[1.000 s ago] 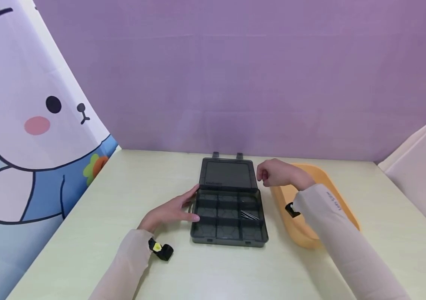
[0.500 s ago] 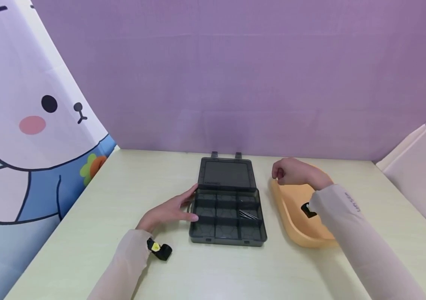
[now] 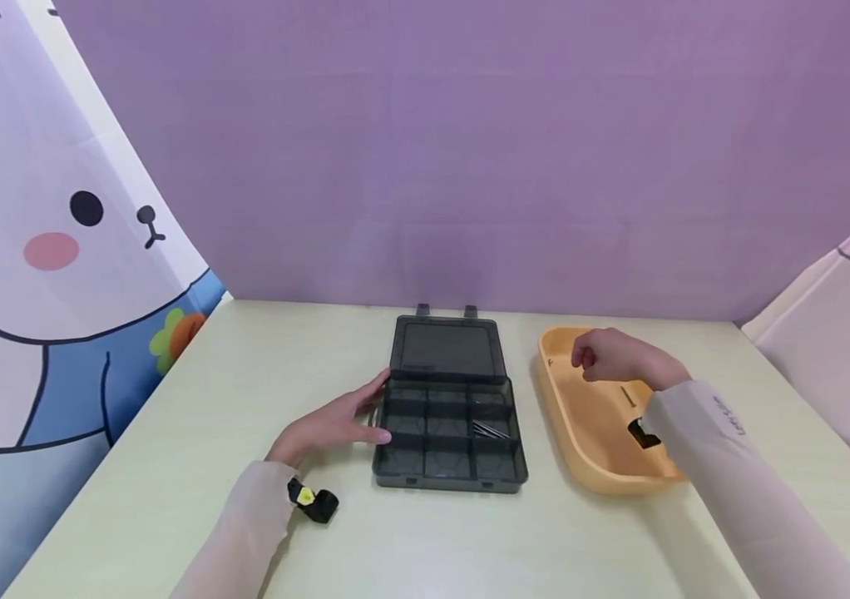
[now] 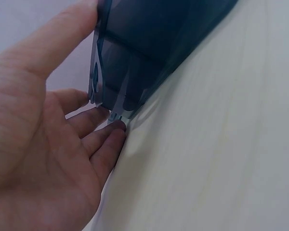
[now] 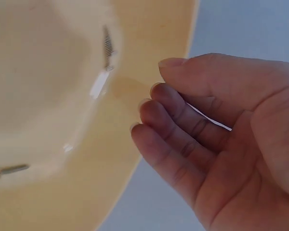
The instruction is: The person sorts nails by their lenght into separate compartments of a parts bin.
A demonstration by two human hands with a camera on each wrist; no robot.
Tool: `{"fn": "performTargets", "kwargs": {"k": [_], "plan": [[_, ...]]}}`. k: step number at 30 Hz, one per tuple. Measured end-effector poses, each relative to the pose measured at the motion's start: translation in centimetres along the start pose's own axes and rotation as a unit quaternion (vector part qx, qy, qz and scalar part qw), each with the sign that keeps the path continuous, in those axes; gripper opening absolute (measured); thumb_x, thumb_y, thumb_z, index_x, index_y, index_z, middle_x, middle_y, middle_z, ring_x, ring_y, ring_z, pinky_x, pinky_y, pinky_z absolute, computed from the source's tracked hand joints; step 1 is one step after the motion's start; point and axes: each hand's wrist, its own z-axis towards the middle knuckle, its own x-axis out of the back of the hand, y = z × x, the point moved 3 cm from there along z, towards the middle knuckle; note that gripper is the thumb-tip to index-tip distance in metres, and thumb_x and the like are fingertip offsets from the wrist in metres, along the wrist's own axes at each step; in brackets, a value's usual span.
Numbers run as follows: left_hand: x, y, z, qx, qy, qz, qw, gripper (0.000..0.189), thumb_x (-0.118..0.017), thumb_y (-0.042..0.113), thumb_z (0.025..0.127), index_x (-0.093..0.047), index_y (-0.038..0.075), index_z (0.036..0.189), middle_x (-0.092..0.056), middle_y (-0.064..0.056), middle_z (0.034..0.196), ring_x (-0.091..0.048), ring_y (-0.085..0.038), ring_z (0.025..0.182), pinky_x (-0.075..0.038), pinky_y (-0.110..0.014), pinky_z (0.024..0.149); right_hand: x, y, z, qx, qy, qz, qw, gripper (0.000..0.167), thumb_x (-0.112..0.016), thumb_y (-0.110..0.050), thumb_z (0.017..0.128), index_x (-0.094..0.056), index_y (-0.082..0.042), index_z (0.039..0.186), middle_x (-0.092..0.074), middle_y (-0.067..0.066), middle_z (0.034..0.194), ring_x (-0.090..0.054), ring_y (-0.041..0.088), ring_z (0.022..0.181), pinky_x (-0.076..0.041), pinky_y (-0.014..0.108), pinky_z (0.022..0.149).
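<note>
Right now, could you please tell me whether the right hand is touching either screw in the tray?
Apart: the right wrist view shows bare tray between the hand and both screws.

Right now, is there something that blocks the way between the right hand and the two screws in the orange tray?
No, nothing visible does. The right hand appears above the uncovered orange tray, and the right wrist view shows no object between its fingers and the upper screw or the lower screw.

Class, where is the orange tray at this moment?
In the head view, the orange tray sits on the table, right of the open compartment box, with the right hand above it.
</note>
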Motion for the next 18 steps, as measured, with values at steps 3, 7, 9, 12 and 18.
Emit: {"fn": "performTargets", "kwargs": {"k": [3, 7, 9, 12, 18], "plan": [[0.0, 0.0, 0.0, -0.001, 0.000, 0.001, 1.0000, 0.099, -0.069, 0.032, 0.088, 0.002, 0.016, 0.155, -0.004, -0.015, 0.160, -0.017, -0.039, 0.145, -0.018, -0.053, 0.117, -0.4, 0.8, -0.2, -0.008, -0.002, 0.002, 1.0000, 0.015, -0.064, 0.000, 0.080, -0.062, 0.000, 0.095, -0.057, 0.001, 0.079, -0.049, 0.013, 0.072, -0.043, 0.028, 0.066], [0.0, -0.1, 0.0, -0.003, -0.003, -0.001, 1.0000, 0.100, -0.070, 0.034, 0.087, 0.002, 0.016, 0.155, -0.003, -0.015, 0.161, -0.017, -0.038, 0.145, -0.017, -0.051, 0.117, -0.8, 1.7, -0.4, -0.014, -0.002, 0.005, 0.9999, 0.018, -0.064, -0.001, 0.078, -0.062, 0.003, 0.096, -0.058, 0.002, 0.079, -0.049, 0.012, 0.071, -0.044, 0.028, 0.066], [0.0, -0.1, 0.0, -0.004, -0.005, -0.003, 1.0000, 0.101, -0.070, 0.035, 0.087, 0.002, 0.016, 0.155, -0.003, -0.015, 0.161, -0.017, -0.038, 0.145, -0.018, -0.051, 0.117, -1.0, 2.1, -0.5, -0.016, -0.004, 0.004, 0.9999, 0.019, -0.064, 0.000, 0.078, -0.062, 0.003, 0.096, -0.058, 0.003, 0.079, -0.049, 0.013, 0.071, -0.044, 0.028, 0.066], [0.0, 0.0, 0.0, -0.001, -0.005, -0.004, 1.0000, 0.101, -0.070, 0.035, 0.086, 0.002, 0.017, 0.155, -0.003, -0.014, 0.161, -0.017, -0.037, 0.145, -0.018, -0.051, 0.117, -1.3, 2.5, -0.5, -0.020, -0.005, 0.005, 0.9998, 0.019, -0.064, 0.000, 0.078, -0.062, 0.003, 0.096, -0.058, 0.004, 0.081, -0.050, 0.013, 0.073, -0.045, 0.028, 0.066], [0.0, 0.0, 0.0, 0.002, 0.000, 0.001, 1.0000, 0.100, -0.070, 0.032, 0.087, 0.002, 0.017, 0.155, -0.006, -0.015, 0.160, -0.018, -0.038, 0.144, -0.018, -0.052, 0.117, -1.7, 3.1, -0.6, -0.033, -0.012, -0.004, 0.9994, 0.020, -0.066, -0.002, 0.077, -0.061, 0.004, 0.095, -0.059, 0.009, 0.085, -0.053, 0.019, 0.077, -0.048, 0.033, 0.069]]}}
